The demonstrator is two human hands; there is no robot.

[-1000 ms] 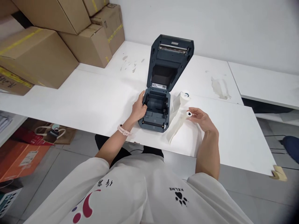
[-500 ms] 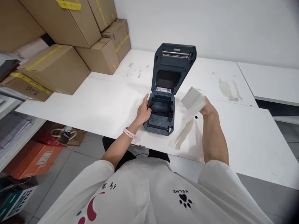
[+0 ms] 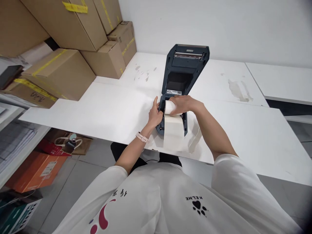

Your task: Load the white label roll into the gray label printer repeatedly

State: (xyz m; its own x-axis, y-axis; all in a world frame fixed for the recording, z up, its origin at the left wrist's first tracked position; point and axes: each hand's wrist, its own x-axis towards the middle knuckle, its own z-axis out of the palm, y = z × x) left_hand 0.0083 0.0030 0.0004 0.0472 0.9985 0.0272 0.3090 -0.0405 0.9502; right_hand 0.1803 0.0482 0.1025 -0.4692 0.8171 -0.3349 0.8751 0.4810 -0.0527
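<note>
A dark blue-grey label printer (image 3: 186,70) stands on the white table with its lid raised. At the left side of its base, my left hand (image 3: 155,113) grips the edge, with the thumb at the inner side and one finger stretched upward. My right hand (image 3: 181,104) is closed over a white label roll (image 3: 169,107) and holds it within the printer's open bay. A loose strip of label paper (image 3: 174,131) hangs from the roll over the printer's front, down towards the table edge. The roll's right end and much of the bay are hidden under my right hand.
Cardboard boxes (image 3: 64,73) with yellow tape are stacked at the left of the white table (image 3: 117,110). A strip of backing paper (image 3: 195,140) lies right of the printer. Below, at left, an orange box (image 3: 36,169) stands on the floor. A white wall rises behind.
My right hand has brought the label roll leftward from beside the printer into its open bay. The paper strip now drapes over the front. My left hand still grips the base.
</note>
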